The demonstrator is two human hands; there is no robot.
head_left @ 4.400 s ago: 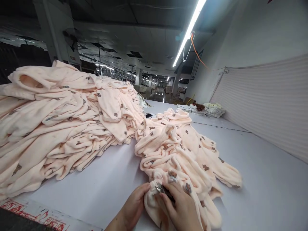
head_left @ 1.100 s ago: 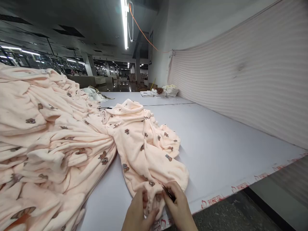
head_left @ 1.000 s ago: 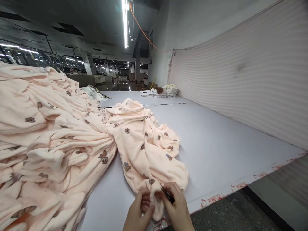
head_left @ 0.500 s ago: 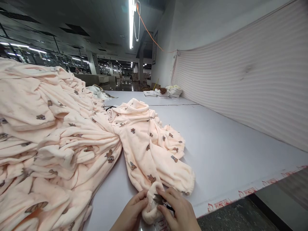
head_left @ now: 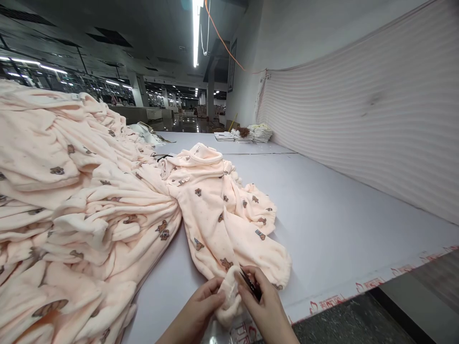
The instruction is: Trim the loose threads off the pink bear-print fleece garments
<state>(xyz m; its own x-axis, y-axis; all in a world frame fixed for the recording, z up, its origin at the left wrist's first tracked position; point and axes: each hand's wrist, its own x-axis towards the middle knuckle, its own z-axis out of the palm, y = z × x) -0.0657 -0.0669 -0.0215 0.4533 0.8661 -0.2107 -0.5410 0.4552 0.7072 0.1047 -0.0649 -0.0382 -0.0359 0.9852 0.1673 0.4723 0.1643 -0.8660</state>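
Observation:
A pale pink fleece garment with small brown bear prints is spread on the table, one leg or sleeve reaching toward me. My left hand is closed on the left side of its gathered cuff, thumb and fingers pinching the fabric. In my right hand is a small pair of dark thread snips, held against the palm with the blades pointing up and left. The right thumb and fingertips also touch the cuff's right edge. The inside of the cuff faces me.
A big heap of the same fleece fills the left side and touches the garment. Folded white cloth stacks stand at the table's far end. A striped fabric sheet hangs along the right. The grey-white table has red-printed tape on its near edge.
The snips have turned from pointing left into the cuff to pointing up, tucked in my right hand. Its fingertips have come onto the cuff. My left hand still pinches the cuff.

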